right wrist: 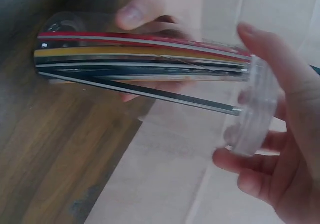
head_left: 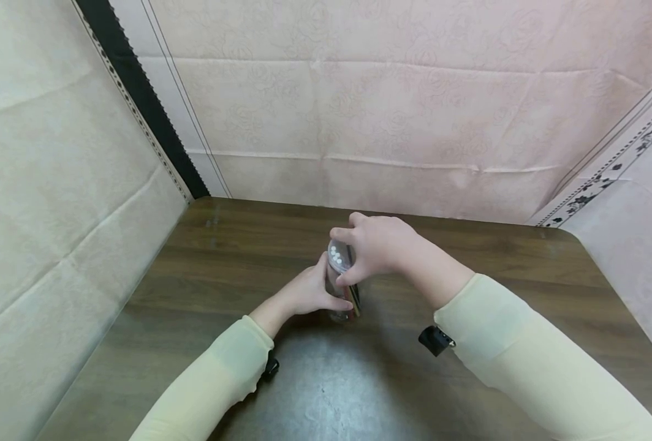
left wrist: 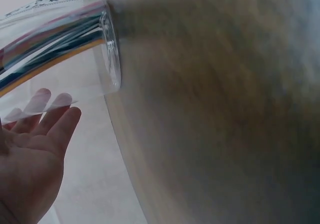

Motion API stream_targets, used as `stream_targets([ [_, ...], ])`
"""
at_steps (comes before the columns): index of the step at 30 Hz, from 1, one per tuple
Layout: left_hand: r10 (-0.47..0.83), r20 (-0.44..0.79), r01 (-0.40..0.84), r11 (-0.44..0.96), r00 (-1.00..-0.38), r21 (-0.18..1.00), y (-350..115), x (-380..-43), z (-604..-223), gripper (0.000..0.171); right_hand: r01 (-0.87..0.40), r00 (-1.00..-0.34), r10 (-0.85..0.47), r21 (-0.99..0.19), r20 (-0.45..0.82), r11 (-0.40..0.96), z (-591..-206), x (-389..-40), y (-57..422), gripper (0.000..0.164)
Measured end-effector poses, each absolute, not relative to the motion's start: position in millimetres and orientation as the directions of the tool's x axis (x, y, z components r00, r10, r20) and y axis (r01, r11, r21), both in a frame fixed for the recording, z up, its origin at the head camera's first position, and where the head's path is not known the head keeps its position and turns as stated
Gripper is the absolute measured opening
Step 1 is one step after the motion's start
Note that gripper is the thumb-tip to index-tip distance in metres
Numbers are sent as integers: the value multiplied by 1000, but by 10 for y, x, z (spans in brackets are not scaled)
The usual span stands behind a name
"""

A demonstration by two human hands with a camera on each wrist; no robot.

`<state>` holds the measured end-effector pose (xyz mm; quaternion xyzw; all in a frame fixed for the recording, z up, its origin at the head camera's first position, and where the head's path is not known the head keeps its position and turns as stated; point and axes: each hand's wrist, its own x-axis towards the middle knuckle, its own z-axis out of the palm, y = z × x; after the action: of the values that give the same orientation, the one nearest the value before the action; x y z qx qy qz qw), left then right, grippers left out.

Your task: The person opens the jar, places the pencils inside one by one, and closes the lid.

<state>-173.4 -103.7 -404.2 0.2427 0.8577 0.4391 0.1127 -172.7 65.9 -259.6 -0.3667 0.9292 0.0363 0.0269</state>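
A clear plastic cylinder (left wrist: 112,58) holds several long, thin striped pencils (right wrist: 145,51) in red, yellow and dark green; their exact kind is hard to make out. My left hand (head_left: 308,291) wraps round the cylinder's side, its thumb (right wrist: 132,16) in front and fingers partly seen through the plastic. At the top, my right hand (head_left: 382,246) grips the clear round lid (right wrist: 257,114) by its rim. Small white spots show on the lid from above. The lid sits on the cylinder's end in the right wrist view, and the pencil ends reach close to it.
The brown wooden table (head_left: 210,306) lies beneath both hands. Pale patterned cloth (head_left: 386,122) hangs behind it and on both sides, with a dark strip (head_left: 149,98) at the back left corner. Small black devices (head_left: 436,340) sit at both wrists.
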Motion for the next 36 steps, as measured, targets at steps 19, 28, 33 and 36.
stream_targets([
  [19, 468, 68, 333, 511, -881, 793, -937, -1639, -4033, 72, -449, -888, -449, 26, 104, 893, -2791, -1532, 572, 57],
  [28, 479, 50, 339, 540, -876, 770, -959, -1667, -4074, 73, -440, -894, -446, 107, 40, 892, -2636, -1514, 669, 92],
  [33, 453, 50, 325, 554, -890, 767, -972, -1686, -4072, 90, -541, -840, -542, 67, -2, 838, -2449, -1583, 862, 96],
  [36, 447, 48, 322, 560, -893, 763, -974, -1692, -4069, 88, -638, -769, -638, -8, -37, 770, -2407, -1652, 956, 95],
])
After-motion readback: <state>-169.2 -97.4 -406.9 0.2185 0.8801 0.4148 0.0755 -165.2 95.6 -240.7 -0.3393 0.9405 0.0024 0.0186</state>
